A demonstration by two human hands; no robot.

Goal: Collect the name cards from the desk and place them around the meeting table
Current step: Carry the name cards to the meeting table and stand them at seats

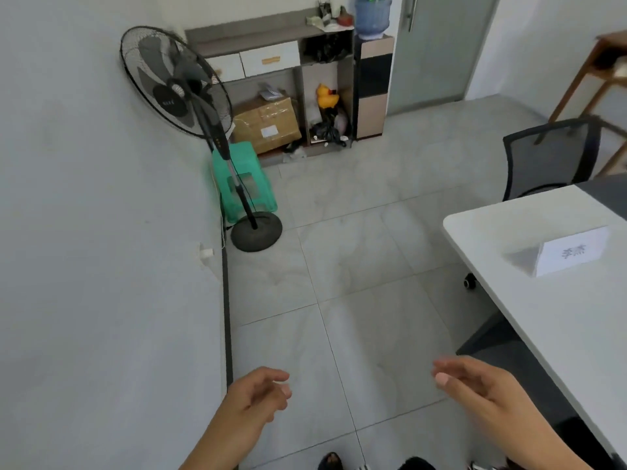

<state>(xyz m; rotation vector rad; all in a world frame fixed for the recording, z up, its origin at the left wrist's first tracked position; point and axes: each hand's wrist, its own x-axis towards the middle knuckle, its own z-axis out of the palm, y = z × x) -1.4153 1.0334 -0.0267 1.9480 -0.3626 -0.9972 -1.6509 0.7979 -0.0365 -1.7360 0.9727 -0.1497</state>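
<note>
One white folded name card [570, 254] with dark characters stands near the corner of the white meeting table [549, 320] at the right. My left hand [258, 395] hangs over the tiled floor at the bottom centre, fingers loosely curled and holding nothing. To its right, just left of the table's edge, my right hand [475, 385] is also free of anything, fingers apart. Both hands are well below the card. No other name cards are in view.
A black standing fan [183, 93] and green plastic stool [246, 181] stand by the left wall. Behind them are a shelf unit [271, 62] holding a cardboard box [266, 125], and a water dispenser [373, 72]. A black mesh chair [549, 157] sits at the table's far end.
</note>
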